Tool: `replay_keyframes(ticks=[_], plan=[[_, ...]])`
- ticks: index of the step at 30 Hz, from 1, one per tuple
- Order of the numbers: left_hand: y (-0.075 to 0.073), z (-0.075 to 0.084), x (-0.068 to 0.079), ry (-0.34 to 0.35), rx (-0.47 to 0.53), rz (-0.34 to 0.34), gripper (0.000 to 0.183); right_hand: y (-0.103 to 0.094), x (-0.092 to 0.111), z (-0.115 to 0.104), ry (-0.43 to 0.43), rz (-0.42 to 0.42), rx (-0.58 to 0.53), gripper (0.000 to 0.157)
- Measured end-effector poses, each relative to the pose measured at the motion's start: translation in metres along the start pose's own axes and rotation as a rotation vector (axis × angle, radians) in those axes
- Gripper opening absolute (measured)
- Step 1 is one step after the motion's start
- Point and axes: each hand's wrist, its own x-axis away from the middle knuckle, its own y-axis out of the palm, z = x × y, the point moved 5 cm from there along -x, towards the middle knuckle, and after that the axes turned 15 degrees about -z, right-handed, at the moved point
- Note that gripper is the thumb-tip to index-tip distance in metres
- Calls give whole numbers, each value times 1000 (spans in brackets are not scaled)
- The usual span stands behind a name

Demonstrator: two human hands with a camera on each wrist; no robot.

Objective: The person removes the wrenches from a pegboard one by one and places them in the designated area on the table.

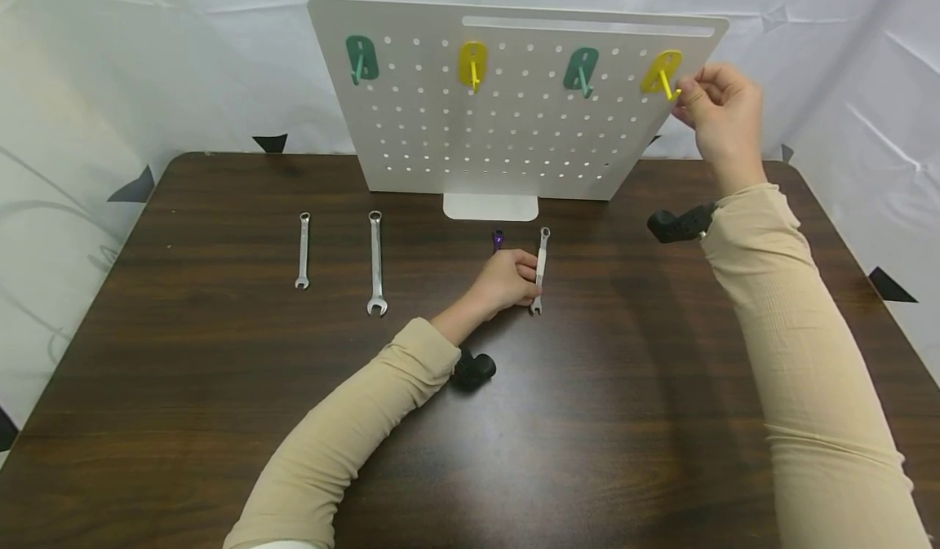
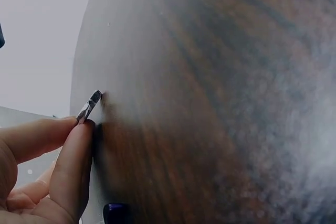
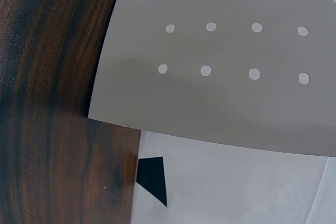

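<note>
Between thumb and fingers, my left hand (image 1: pixel 508 278) pinches a small silver combination wrench (image 1: pixel 543 257) close over the table. In the left wrist view one end of this wrench (image 2: pixel 90 105) sticks out past the fingertips. A purple wrench (image 1: pixel 498 237) lies just behind that hand, mostly hidden by it. My right hand (image 1: pixel 723 112) is raised to the right edge of the grey pegboard (image 1: pixel 543 137), thumb at the edge beside the tip of a yellow hook (image 1: pixel 666 80). The right wrist view shows the pegboard (image 3: pixel 226 103) but no fingers.
Two more silver wrenches, a shorter one (image 1: pixel 304 251) and a longer one (image 1: pixel 376 263), lie left on the dark wood table (image 1: pixel 220 402). A green hook (image 1: pixel 361 58), a yellow hook (image 1: pixel 473 64) and another green hook (image 1: pixel 582 70) line the pegboard's top. Its white foot (image 1: pixel 490 207) rests on the table.
</note>
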Motion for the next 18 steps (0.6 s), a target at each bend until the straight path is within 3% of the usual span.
replay_keyframes(ticks=[12, 18], plan=[[1, 4, 0, -29, -222, 55, 41, 0, -1, 1, 3, 5, -4, 12], [1, 5, 1, -36, -251, 60, 45, 0, -1, 1, 4, 12, -13, 12]])
